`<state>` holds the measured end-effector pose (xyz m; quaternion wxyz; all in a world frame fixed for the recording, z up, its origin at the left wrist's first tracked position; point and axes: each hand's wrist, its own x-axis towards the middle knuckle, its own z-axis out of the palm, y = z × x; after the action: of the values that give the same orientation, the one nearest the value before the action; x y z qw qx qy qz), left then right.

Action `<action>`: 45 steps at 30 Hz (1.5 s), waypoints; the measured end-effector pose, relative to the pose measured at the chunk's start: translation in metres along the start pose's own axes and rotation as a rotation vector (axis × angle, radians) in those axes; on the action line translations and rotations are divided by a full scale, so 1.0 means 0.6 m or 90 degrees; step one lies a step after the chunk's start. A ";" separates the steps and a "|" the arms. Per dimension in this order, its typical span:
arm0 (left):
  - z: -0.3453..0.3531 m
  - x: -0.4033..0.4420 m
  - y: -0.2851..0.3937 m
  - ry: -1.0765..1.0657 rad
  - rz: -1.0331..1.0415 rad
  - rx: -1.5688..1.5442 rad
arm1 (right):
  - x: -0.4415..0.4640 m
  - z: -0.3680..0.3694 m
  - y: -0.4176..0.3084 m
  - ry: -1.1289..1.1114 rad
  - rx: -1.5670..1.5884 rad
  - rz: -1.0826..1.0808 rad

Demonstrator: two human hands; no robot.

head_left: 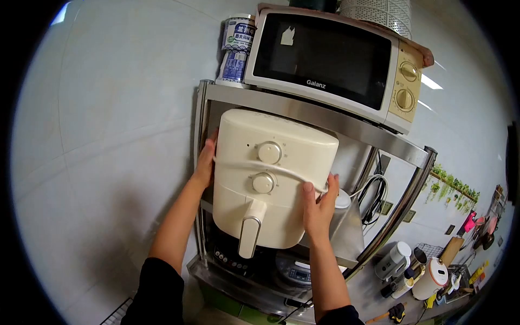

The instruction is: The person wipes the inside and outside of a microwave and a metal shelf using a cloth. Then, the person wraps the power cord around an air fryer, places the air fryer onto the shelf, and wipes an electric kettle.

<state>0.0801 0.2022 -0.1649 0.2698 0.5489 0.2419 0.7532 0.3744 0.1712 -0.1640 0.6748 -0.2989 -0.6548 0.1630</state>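
Observation:
A cream air fryer [233, 179] with two round knobs and a front basket handle is at the middle shelf of a steel rack. My left hand [207, 160] presses against its left side, the fingers partly hidden behind it. Against the lower right side rests my right hand [320, 208], thumb on the front and fingers round the edge. A pale power cord [287, 172] runs across the front, passing near my right thumb. Both hands hold the air fryer between them. Whether its base touches the shelf I cannot tell.
Above stands a Galanz microwave [325, 62] on the rack's top shelf [303, 111], beside stacked paper tubs [237, 49]. Dark appliances, including a cooker [295, 273], sit on the lower shelf. Cables [374, 197] hang at right. A kettle [394, 261] and rice cooker [431, 279] stand on the counter.

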 end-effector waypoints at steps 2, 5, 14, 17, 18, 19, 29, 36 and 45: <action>0.032 -0.009 0.047 0.033 -0.085 -0.010 | 0.000 0.008 0.015 0.009 0.101 -0.006; 0.055 -0.029 0.062 0.127 -0.188 0.014 | -0.020 0.006 -0.004 -0.013 0.114 0.019; 0.037 -0.097 0.009 0.196 -0.013 0.004 | -0.034 0.002 0.020 0.020 0.211 0.044; 0.012 -0.119 -0.019 0.023 0.052 0.097 | -0.038 0.001 0.012 0.008 0.269 0.120; 0.017 -0.129 -0.004 -0.039 0.054 0.147 | -0.040 -0.004 0.032 -0.016 0.167 0.040; 0.012 -0.132 -0.011 -0.038 0.053 0.147 | -0.044 -0.009 0.046 -0.040 0.065 -0.040; -0.037 -0.086 -0.089 -0.037 -0.027 0.088 | -0.057 0.019 0.045 -0.073 0.033 -0.061; -0.063 -0.019 -0.148 -0.033 -0.050 0.140 | -0.014 0.053 0.080 -0.068 -0.001 -0.059; -0.011 0.036 -0.122 0.033 -0.153 0.032 | 0.045 0.091 0.140 -0.101 -0.010 -0.088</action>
<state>0.0783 0.2701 -0.2000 0.3378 0.5030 0.3317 0.7231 0.3379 0.2625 -0.1966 0.6278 -0.2444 -0.7268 0.1338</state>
